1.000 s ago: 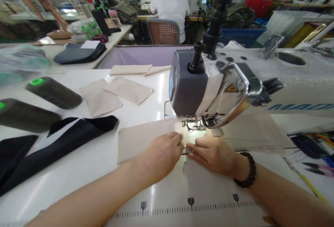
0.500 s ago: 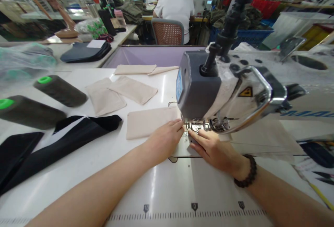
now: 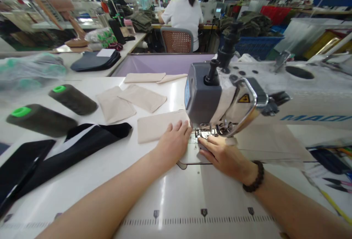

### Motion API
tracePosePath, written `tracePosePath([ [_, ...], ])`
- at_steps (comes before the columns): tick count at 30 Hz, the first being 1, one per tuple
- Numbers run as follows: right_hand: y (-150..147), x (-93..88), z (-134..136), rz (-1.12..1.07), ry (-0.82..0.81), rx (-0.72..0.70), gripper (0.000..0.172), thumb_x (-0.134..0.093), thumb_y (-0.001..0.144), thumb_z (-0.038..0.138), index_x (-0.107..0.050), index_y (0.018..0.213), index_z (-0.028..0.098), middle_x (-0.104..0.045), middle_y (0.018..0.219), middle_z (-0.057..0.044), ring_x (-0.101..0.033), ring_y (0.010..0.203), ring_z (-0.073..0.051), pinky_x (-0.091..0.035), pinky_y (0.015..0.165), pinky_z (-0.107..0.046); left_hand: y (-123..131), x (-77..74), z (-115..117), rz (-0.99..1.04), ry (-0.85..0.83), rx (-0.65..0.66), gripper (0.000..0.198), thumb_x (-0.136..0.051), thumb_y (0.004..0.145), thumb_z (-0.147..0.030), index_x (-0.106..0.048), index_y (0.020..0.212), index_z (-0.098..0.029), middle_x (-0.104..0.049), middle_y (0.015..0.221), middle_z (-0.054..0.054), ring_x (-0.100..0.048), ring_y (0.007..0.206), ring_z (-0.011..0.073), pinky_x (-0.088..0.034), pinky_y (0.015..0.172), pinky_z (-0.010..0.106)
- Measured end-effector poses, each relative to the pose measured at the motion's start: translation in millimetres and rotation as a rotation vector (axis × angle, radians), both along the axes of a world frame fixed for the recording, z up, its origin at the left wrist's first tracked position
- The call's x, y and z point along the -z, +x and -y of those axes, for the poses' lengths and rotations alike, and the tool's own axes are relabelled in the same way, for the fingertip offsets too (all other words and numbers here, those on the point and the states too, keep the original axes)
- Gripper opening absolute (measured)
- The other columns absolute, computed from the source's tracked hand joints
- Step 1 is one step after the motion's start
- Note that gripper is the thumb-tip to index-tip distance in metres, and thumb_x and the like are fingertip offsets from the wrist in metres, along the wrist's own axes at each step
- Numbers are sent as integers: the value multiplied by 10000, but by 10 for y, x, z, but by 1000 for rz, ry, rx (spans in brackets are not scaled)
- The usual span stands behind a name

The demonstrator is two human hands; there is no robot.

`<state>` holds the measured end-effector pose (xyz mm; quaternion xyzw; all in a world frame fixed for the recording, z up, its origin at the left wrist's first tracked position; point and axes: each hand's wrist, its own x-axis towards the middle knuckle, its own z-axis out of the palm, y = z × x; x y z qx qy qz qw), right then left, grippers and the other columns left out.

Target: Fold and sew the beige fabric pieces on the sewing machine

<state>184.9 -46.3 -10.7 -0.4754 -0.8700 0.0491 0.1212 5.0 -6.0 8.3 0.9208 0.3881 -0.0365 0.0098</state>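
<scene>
My left hand (image 3: pixel 176 142) lies with its fingers spread over the right end of a flat beige fabric piece (image 3: pixel 151 128), just left of the needle area. My right hand (image 3: pixel 227 156) rests on the bed of the sewing machine (image 3: pixel 205 92), fingers stretched toward the metal presser foot (image 3: pixel 197 134). A dark beaded bracelet (image 3: pixel 255 176) circles the right wrist. Whether any cloth lies under the right fingertips is hard to see. Behind the left hand, more beige pieces (image 3: pixel 145 97) are spread on the white tabletop (image 3: pixel 148 202), some overlapping.
Two dark thread cones (image 3: pixel 42 121) lie on their sides at left, near black fabric (image 3: pixel 90 151) and a black phone-like slab (image 3: pixel 20 162). Small scissors (image 3: pixel 337 184) lie at far right. Ahead, a person in a white shirt (image 3: pixel 181 15) sits facing away.
My left hand has eased back slightly from the needle and its fingers have spread over the beige piece. My right hand stays by the presser foot. The view has tilted up a little.
</scene>
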Motion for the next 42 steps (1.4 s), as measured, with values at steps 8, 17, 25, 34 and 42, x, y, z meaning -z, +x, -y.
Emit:
tracePosePath([
  [8, 20, -21, 28, 19, 52, 28, 277, -540, 840, 251, -563, 1100, 159, -613, 947, -74, -578, 802, -182, -428, 633, -261, -501, -443, -357, 137, -53, -338, 502, -375, 711, 57, -446, 1186, -93, -605, 987, 116, -587, 898, 227, -457, 779, 332],
  [17, 46, -59, 39, -28, 26, -35, 212, -531, 848, 214, -581, 1043, 147, -598, 826, -45, -551, 698, -154, -373, 605, -257, -855, -252, -25, 841, -226, -497, 509, -519, 700, -222, -439, 1193, -123, -559, 1117, 119, -540, 1014, 268, -467, 830, 428],
  [25, 105, -81, 112, -31, 103, -257, 241, -427, 908, 271, -636, 900, 150, -553, 661, -19, -491, 614, -148, -322, 574, -271, -367, -16, 556, 201, -23, 182, 259, -524, 837, -209, -540, 1075, -106, -544, 1107, 119, -507, 1012, 255, -457, 872, 402],
  [34, 53, -40, 107, 45, 134, -244, 228, -417, 913, 265, -604, 938, 137, -547, 670, -18, -485, 598, -147, -300, 553, -284, -142, -19, 63, 200, -81, 170, 110, -481, 858, -155, -577, 888, -112, -561, 957, 82, -498, 991, 222, -438, 887, 369],
  [42, 28, -39, 110, 51, 73, -151, 212, -475, 883, 278, -570, 1006, 134, -573, 728, -32, -527, 668, -167, -349, 597, -282, -192, 26, -11, 304, -63, 207, 91, -497, 850, -149, -571, 886, -111, -568, 1014, 82, -487, 1007, 212, -417, 923, 368],
])
